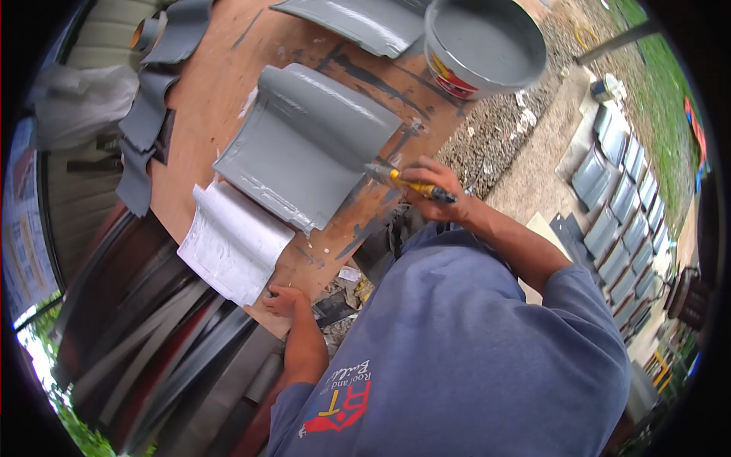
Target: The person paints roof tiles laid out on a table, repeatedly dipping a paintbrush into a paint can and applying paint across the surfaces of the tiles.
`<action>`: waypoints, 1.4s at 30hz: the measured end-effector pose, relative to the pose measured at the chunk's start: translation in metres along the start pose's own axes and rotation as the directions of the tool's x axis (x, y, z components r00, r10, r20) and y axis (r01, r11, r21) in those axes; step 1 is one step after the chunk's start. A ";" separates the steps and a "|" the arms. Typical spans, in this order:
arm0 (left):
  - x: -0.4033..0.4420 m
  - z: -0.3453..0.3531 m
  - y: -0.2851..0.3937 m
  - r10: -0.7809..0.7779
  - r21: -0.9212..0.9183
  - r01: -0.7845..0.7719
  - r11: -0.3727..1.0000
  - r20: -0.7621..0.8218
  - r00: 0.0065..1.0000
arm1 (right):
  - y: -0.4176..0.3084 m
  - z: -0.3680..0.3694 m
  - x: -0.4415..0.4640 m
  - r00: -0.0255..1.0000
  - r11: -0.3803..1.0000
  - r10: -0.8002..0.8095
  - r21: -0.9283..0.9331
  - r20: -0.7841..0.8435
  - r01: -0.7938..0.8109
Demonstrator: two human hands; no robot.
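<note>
My right hand (432, 187) is closed around a paintbrush (403, 180) with a yellow and black handle. Its bristles touch the right edge of a wet-looking grey roof tile (304, 145), which lies on a wooden board (198, 114). Beside that tile, nearer my left side, lies a white roof tile (232, 247) with a curved ridge. The fingers of my left hand (283, 301) curl at the lower right edge of this white tile; their tips are partly hidden.
A bucket of grey paint (487, 46) stands at the board's far right, beside another grey tile (358, 23). More grey tiles (145, 114) line the left edge. Long strips (160, 335) are stacked lower left. Rows of tiles (620, 206) lie on the ground at right.
</note>
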State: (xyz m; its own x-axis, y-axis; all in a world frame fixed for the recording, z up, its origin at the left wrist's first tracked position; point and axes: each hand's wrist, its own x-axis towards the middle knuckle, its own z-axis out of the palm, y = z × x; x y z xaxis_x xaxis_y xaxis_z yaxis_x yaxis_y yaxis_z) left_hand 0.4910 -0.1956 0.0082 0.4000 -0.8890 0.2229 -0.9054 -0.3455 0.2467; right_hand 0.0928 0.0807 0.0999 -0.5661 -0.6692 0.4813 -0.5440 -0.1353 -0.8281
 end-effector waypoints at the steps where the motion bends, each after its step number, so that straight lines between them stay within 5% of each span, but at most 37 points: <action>1: 0.000 0.001 -0.002 -0.008 0.022 0.009 1.000 -0.010 1.000 | 0.003 -0.002 -0.010 0.999 1.000 0.023 -0.003 -0.026 -0.023; 4: 0.000 0.003 -0.004 -0.017 0.058 0.018 0.998 -0.014 1.000 | 0.024 -0.010 -0.023 0.825 0.947 0.319 0.120 -0.466 -0.299; 9: -0.001 -0.001 -0.001 -0.025 0.100 0.027 0.995 -0.015 1.000 | 0.040 0.001 -0.037 0.673 0.916 0.357 0.101 -0.648 -0.388; 11: 0.004 0.005 -0.005 -0.045 0.148 0.043 0.988 0.009 0.999 | 0.045 0.020 -0.033 0.595 0.829 0.549 0.292 -0.587 -0.477; 19: 0.007 0.019 -0.007 -0.024 0.193 0.038 0.980 -0.073 0.997 | 0.038 0.035 -0.035 0.628 0.883 0.466 0.376 -0.623 -0.283; 21: 0.006 0.013 -0.006 -0.084 0.221 0.090 0.971 -0.037 0.996 | 0.040 0.033 -0.039 0.455 0.776 0.631 0.496 -0.629 -0.390; 22: 0.005 0.011 -0.006 -0.073 0.225 0.080 0.971 -0.037 0.997 | 0.031 0.031 -0.027 0.383 0.688 0.722 0.656 -0.576 -0.310; 25: 0.002 0.010 -0.007 -0.062 0.221 0.061 0.973 -0.002 0.998 | 0.033 0.043 -0.002 0.311 0.703 0.707 0.583 -0.635 -0.406; 28: 0.005 0.010 -0.010 0.102 0.354 -0.102 0.930 0.019 0.995 | 0.035 0.036 -0.011 0.369 0.646 0.762 0.657 -0.532 -0.388; 31: -0.002 0.014 -0.004 0.043 0.284 -0.049 0.958 0.027 0.999 | 0.039 0.031 -0.022 0.367 0.643 0.765 0.667 -0.529 -0.377; 33: -0.001 0.010 -0.001 -0.083 0.216 0.092 0.972 -0.054 0.995 | 0.036 0.034 -0.021 0.207 0.577 0.814 0.797 -0.543 -0.177; 35: 0.001 0.013 -0.010 -0.039 0.218 0.048 0.975 -0.043 0.998 | 0.036 0.045 -0.021 0.267 0.519 0.850 0.807 -0.454 -0.281; 37: 0.006 0.016 -0.008 0.011 0.219 -0.002 0.976 -0.037 0.999 | 0.021 0.068 -0.012 0.375 0.603 0.788 0.735 -0.489 -0.310; 39: 0.003 0.015 -0.003 -0.070 0.226 0.084 0.971 -0.069 0.995 | 0.007 0.075 -0.015 0.374 0.652 0.756 0.669 -0.537 -0.356; 42: -0.004 0.007 0.000 -0.070 0.212 0.077 0.974 -0.041 0.997 | -0.008 0.074 -0.029 0.608 0.800 0.593 0.474 -0.528 -0.368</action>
State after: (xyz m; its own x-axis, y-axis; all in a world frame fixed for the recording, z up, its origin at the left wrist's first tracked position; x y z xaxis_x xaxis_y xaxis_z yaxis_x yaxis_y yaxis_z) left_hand 0.4886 -0.1940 0.0003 0.4679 -0.8496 0.2433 -0.8814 -0.4689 0.0573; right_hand 0.1594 0.0475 0.0712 -0.9938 -0.1008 -0.0465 0.0669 -0.2087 -0.9757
